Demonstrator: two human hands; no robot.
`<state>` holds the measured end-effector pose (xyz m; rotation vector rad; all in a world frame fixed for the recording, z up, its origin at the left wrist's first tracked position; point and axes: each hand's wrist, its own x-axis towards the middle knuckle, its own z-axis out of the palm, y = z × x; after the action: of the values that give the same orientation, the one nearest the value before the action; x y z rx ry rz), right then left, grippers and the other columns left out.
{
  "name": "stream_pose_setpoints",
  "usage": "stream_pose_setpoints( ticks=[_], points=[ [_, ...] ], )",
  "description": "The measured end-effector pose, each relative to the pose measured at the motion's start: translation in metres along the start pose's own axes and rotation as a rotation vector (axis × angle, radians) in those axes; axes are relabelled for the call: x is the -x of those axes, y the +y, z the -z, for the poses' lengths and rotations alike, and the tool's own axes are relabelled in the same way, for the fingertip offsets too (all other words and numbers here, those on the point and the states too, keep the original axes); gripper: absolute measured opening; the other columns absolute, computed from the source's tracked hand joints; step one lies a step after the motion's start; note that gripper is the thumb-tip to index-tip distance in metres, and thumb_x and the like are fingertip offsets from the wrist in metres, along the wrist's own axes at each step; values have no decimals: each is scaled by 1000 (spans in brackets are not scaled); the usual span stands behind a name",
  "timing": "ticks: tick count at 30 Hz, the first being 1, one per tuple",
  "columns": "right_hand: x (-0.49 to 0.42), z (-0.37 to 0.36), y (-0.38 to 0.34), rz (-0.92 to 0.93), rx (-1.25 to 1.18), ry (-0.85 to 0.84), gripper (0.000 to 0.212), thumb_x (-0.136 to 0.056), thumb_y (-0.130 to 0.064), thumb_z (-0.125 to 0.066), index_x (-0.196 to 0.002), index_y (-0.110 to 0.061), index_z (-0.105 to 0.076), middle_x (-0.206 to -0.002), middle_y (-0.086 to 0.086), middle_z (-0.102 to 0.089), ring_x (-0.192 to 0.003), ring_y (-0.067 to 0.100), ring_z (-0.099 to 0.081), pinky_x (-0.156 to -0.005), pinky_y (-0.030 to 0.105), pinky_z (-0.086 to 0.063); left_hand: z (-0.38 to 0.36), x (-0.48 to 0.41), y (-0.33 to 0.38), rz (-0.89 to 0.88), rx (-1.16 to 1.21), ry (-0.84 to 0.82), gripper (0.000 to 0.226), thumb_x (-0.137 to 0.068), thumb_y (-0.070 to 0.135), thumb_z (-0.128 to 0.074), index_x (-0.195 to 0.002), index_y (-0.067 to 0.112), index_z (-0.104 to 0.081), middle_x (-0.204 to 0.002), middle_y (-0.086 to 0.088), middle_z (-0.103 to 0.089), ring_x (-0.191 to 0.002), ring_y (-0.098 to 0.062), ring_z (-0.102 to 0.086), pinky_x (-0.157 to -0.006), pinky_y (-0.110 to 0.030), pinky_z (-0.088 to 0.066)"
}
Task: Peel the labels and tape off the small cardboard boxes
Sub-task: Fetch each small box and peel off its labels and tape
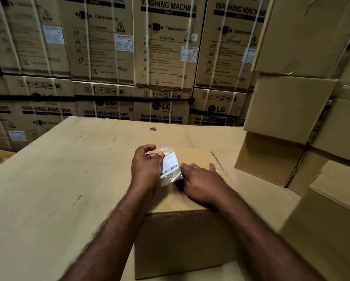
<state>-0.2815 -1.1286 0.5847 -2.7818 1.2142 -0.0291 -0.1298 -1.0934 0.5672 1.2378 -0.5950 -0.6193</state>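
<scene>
Head view. 1 small cardboard box stands near the front edge of the tabletop, which is itself covered in cardboard sheet. The left hand has its grip clamped on a white barcode label, thumb and fingertips pinching the upper edge; clear tape hangs around and below the label. The label stands tilted up off the box top. Whether its lower end is free of the cardboard cannot be told. The right hand lies flat on the box top, fingers spread, grip apart, nothing held.

Judgement on handling: label and tape are thin, limp and very light; the tape looks glossy, likely sticky on 1 face, prone to tearing or folding onto itself. Best hold is a lifted corner or edge, pulled low and slow. The box looks stiff but probably light, so it needs pinning down.

More plain boxes are stacked at right; washing machine cartons form the back wall.
</scene>
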Motion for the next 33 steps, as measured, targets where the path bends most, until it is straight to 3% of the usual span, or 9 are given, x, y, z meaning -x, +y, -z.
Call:
stream_pose_setpoints(
  ticks=[5,10,14,16,20,23,26,30,33],
  points=[
    [9,-6,-19,147,-40,-11,46,-104,-35,-33,-149,-34,-38,-156,-2,-36,-141,19,-32,-120,54,-14,5,2,1,-24,-8,19,21,-96,14,-64,-116,19,-57,-94,-8,-64,-75,-20,-65,-59,-28,-50],
    [39,-7,26,12,-148,10,52,-101,-56,-35,-152,-47,-27,-160,-26,-16,-151,3,-8,-121,50,-3,3,2,2,-22,4,-1,20,-97,16,-64,-114,23,-57,-95,-9,-65,-80,-23,-67,-64,-33,-52],
    [53,-9,22,47,-35,-72,89,-79,-87,-34,-154,-49,-5,-163,-22,4,-152,10,7,-119,56,5,5,6,5,-34,5,-13,21,-96,14,-63,-115,21,-57,-91,-7,-63,-80,-23,-65,-64,-32,-51],
    [61,-15,19,66,38,-42,98,-72,-93,-33,-153,-51,2,-164,-18,8,-152,14,9,-119,59,6,4,9,7,-39,-17,-41,23,-97,14,-63,-117,20,-57,-95,-7,-64,-79,-21,-65,-61,-28,-52],
    [66,-20,15,15,57,3,99,-74,-90,-38,-154,-47,1,-166,-14,5,-153,17,6,-117,64,4,-2,17,13,-31,-18,-132,22,-98,10,-60,-117,23,-59,-101,-5,-65,-85,-21,-68,-54,-26,-54],
    [69,-23,8,-15,56,17,101,-76,-88,-40,-157,-38,-6,-166,-11,1,-153,17,4,-117,65,2,3,23,12,-143,-163,-136,22,-96,12,-63,-113,25,-61,-100,-6,-67,-95,-29,-67,-72,-38,-57],
    [72,-30,3,-78,61,90,104,-76,-88,-37,-157,-29,-10,-166,-9,-4,-153,17,0,-118,63,0,8,33,9,-107,-121,-109,23,-94,10,-64,-112,24,-63,-96,-9,-69,-90,-28,-68,-83,-46,-56],
    [63,-35,-3,-145,59,165,97,-79,-87,-35,-154,-27,-18,-165,-2,-12,-153,23,-6,-117,65,-1,8,32,11,-100,-52,-61,24,-94,9,-65,-115,21,-62,-98,-12,-69,-83,-23,-65,-80,-42,-56],
    [46,-33,4,-226,55,205,84,-86,-73,-44,-151,-24,-24,-163,4,-18,-151,29,-13,-112,70,-5,7,30,12,-98,7,-21,21,-95,10,-65,-111,22,-62,-97,-11,-68,-84,-23,-65,-75,-39,-55]
  ],
)
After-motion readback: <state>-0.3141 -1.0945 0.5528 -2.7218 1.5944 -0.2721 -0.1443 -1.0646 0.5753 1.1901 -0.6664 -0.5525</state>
